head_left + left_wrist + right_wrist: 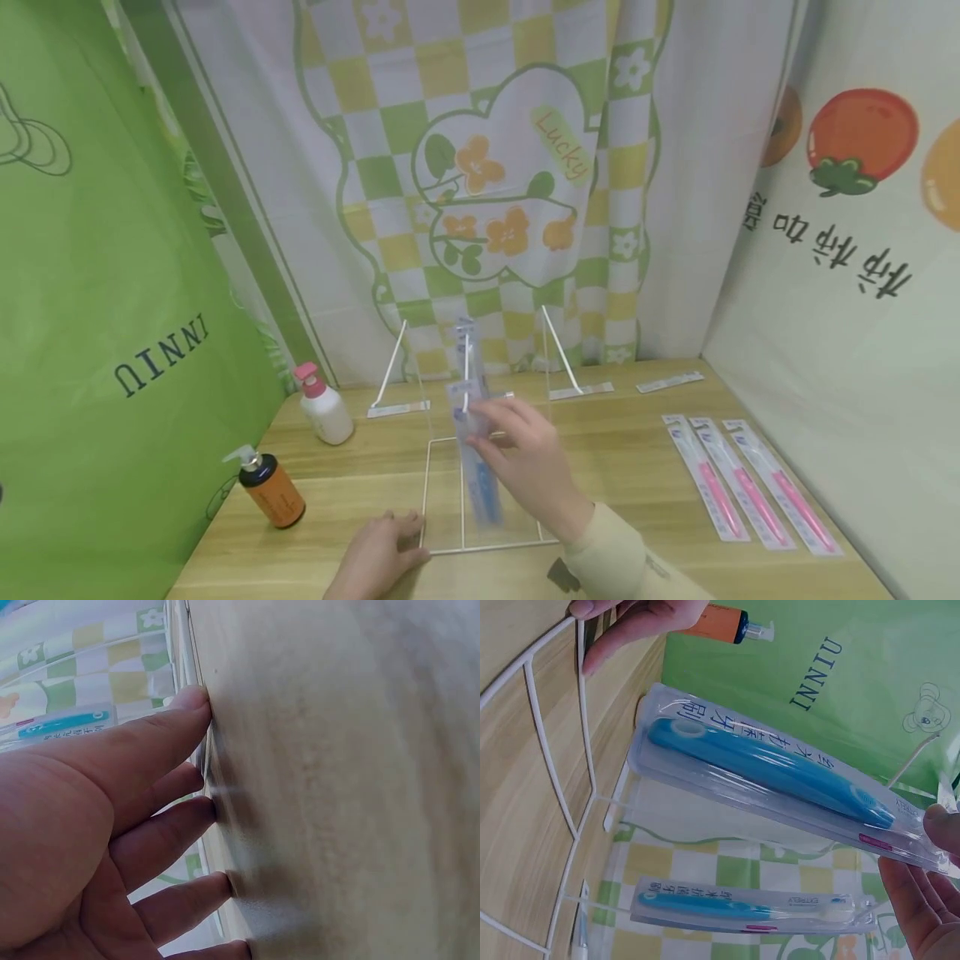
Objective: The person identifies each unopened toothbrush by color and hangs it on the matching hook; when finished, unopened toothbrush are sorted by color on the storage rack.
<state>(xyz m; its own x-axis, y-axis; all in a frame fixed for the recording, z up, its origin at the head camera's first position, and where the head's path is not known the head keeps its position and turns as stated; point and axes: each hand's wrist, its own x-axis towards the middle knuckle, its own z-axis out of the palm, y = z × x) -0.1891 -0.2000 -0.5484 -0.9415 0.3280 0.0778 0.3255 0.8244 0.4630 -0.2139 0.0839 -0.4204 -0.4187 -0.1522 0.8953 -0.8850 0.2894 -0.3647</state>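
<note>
My right hand (pixel 528 454) pinches the top end of a clear pack with a blue toothbrush (pixel 769 769), which hangs down at the middle arm of a white wire rack (pixel 491 548). Behind it on that arm hangs another packaged blue toothbrush (pixel 754 909). Down at the rack's front left corner, my left hand (pixel 375 550) rests on the table with fingertips touching the base wire. The left wrist view shows its thumb (pixel 161 731) against the wire and the other fingers fairly straight, tips on the wood.
Three packaged pink toothbrushes (pixel 742 487) lie on the table's right side. At left stand an orange pump bottle (pixel 277 496) and a white pump bottle with a pink top (pixel 328 414). A narrow pale strip (pixel 670 382) lies at the back right. Curtains surround the table.
</note>
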